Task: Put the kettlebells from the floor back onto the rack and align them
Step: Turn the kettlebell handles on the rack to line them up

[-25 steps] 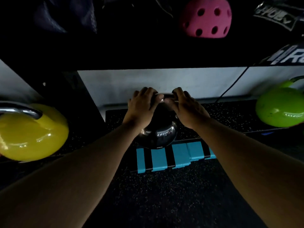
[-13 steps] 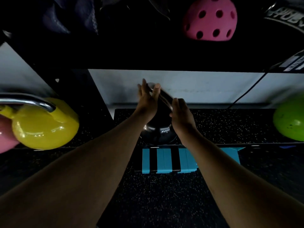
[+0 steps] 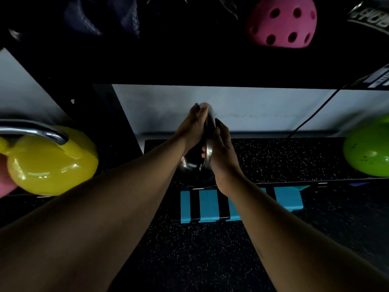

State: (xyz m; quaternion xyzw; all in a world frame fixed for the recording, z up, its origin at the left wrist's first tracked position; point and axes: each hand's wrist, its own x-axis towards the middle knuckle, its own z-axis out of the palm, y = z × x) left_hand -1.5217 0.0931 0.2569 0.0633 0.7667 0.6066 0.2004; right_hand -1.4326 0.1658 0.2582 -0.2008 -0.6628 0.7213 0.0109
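A black kettlebell (image 3: 190, 166) with a steel handle stands on the speckled rubber rack shelf (image 3: 273, 159) in the middle of the view. Its handle now runs away from me. My left hand (image 3: 194, 125) grips the far end of the handle and my right hand (image 3: 221, 152) grips the near end. A yellow kettlebell (image 3: 50, 163) with a steel handle sits on the shelf at the left, with a pink one (image 3: 5, 182) at the frame edge. A green kettlebell (image 3: 368, 150) sits at the right.
A dark upper shelf holds a pink perforated ball (image 3: 282, 22) and dark gear. A black rack upright (image 3: 105, 114) stands between the yellow and black kettlebells. A blue and black striped block (image 3: 240, 204) lies on the speckled floor below the shelf edge. A cable (image 3: 311, 114) crosses the white wall.
Both hands have twisted the black kettlebell's handle from lying crosswise to pointing away from me; my left hand went farther back, my right came nearer. The view shifted slightly left.
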